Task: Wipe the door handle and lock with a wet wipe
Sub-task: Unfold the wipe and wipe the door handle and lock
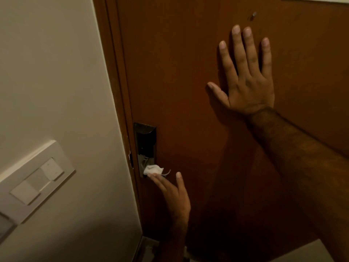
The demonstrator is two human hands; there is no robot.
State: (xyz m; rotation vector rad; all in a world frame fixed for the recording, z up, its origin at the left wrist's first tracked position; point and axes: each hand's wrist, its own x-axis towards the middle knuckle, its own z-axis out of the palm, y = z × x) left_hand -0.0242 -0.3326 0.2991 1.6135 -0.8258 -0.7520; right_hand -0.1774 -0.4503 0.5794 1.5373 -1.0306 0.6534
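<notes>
A dark electronic lock plate (145,140) is fixed near the left edge of the brown door (188,72). Below it a metal lever handle (166,172) points right, mostly hidden under a crumpled white wet wipe (152,169). My left hand (174,193) reaches up from below and presses the wipe onto the handle with its fingertips. My right hand (245,78) lies flat against the door, fingers spread, up and to the right of the lock, holding nothing.
A cream wall (56,82) stands left of the door frame and carries a white switch panel (35,178) at lower left. A small peephole (254,15) sits high on the door. A pale surface (283,252) shows at the bottom right corner.
</notes>
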